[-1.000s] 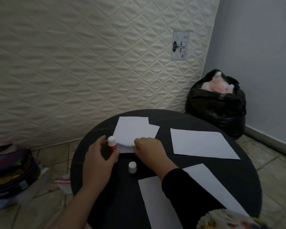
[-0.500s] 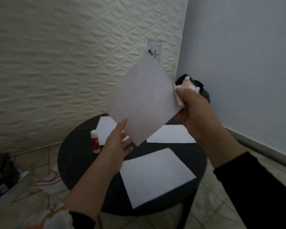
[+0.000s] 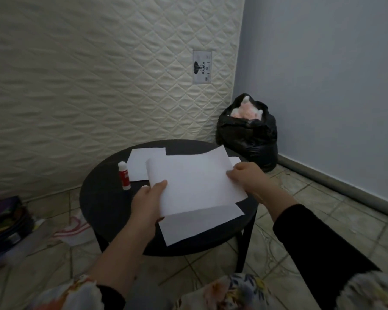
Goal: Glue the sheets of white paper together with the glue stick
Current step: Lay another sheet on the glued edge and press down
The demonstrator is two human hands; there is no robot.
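1. Head view: the left hand [image 3: 148, 201] has its grip closed on the left edge of a white sheet [image 3: 194, 184], with the thumb on top.
2. The right hand [image 3: 244, 179] pinches the right edge of the same sheet, which is held above the round black surface [image 3: 105, 204].
3. A second sheet [image 3: 195, 224] lies flat under it, near the front edge.
4. A third sheet [image 3: 140, 164] lies at the back, and a fourth shows only as a corner past the held sheet.
5. The glue stick [image 3: 124, 175] stands upright just beside the third sheet, with its cap on.

Both arms out over the table. Left hand [image 3: 148, 201] pinches the sheet [image 3: 195, 182] at its left edge, thumb on top. Right hand [image 3: 248, 179] grips the right edge, fingers curled, black sleeve down to the forearm.
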